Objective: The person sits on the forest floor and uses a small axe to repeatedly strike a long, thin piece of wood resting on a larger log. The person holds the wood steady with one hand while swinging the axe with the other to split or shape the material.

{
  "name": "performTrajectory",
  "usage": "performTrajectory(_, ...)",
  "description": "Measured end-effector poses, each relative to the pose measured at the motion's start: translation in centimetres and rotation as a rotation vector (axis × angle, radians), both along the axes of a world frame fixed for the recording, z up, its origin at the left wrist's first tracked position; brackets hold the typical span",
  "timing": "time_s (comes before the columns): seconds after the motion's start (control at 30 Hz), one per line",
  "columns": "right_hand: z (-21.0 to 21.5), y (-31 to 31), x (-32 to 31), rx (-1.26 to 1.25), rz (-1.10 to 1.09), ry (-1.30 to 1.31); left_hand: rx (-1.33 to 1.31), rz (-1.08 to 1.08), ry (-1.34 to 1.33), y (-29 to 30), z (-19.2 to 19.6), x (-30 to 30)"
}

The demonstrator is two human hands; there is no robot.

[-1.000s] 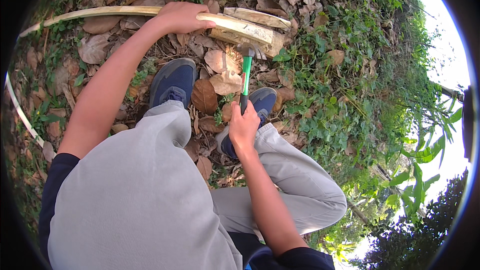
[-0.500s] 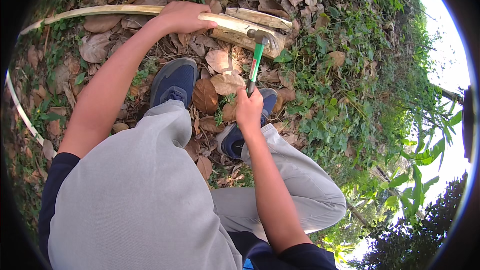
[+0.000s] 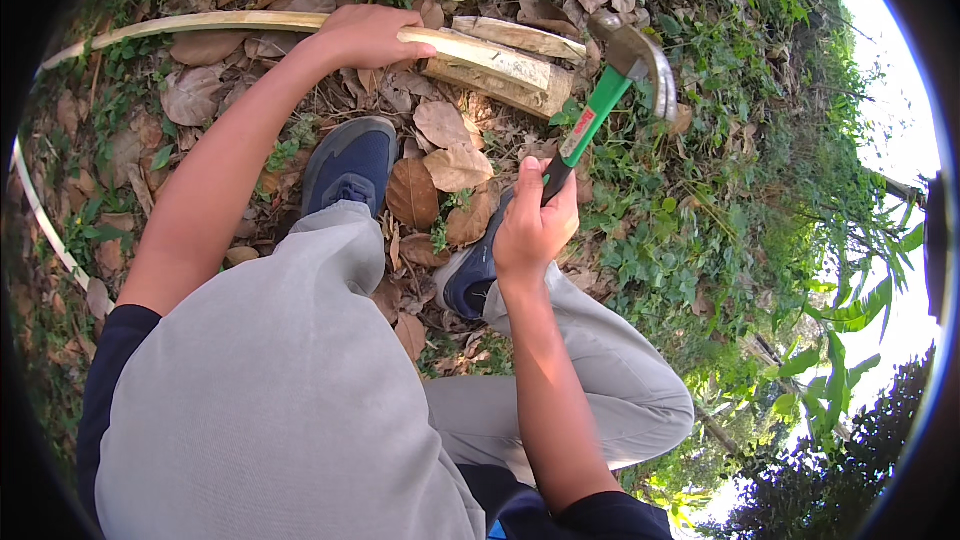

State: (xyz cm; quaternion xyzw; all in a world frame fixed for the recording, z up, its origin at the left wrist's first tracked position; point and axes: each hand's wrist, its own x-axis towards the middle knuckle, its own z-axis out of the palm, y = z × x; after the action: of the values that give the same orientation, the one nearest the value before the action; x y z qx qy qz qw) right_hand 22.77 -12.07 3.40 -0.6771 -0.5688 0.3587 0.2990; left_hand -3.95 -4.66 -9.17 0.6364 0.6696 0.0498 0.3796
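Observation:
My left hand (image 3: 368, 35) grips a long, pale split bamboo strip (image 3: 200, 24) that curves off to the left and rests its near end on a short wooden block (image 3: 497, 82). My right hand (image 3: 536, 223) is closed around the green handle of a hatchet (image 3: 606, 98). The hatchet's metal head is lifted up and to the right of the block, clear of the strip. A second pale split piece (image 3: 518, 37) lies along the far side of the block.
I crouch with both blue shoes (image 3: 351, 164) on dry brown leaves (image 3: 450, 155). A thin pale strip (image 3: 40, 215) curves along the left rim. Green creeping plants (image 3: 700, 190) cover the ground to the right.
The hatchet head sat on the strip's end a second ago. My right hand has lifted it up and to the right, off the wood. My left hand stays on the strip.

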Motion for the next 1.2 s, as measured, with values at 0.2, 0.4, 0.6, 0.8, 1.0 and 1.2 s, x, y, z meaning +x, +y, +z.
performTrajectory(0.2,-0.5,2.5,-0.1,-0.062,0.123,-0.113,-0.058,-0.025,-0.001,0.4,0.3,-0.1)
performTrajectory(0.4,-5.4,-2.5,4.6,-0.32,0.196,-0.424,0.012,-0.009,0.024,0.2,-0.4,0.1)
performTrajectory(0.6,-3.1,-2.0,4.7,-0.437,0.208,-0.509,-0.021,-0.016,0.005,0.4,0.0,0.0)
performTrajectory(0.8,1.1,0.3,1.5,-0.124,0.06,-0.22,-0.011,0.004,-0.014,0.2,0.0,0.1)
performTrajectory(1.0,1.8,3.0,0.3,0.067,0.082,-0.072,-0.013,0.0,-0.018,0.2,0.3,0.0)
performTrajectory(1.2,-4.9,-1.5,3.3,-0.392,0.264,-0.433,0.013,-0.007,0.011,0.2,0.3,0.1)
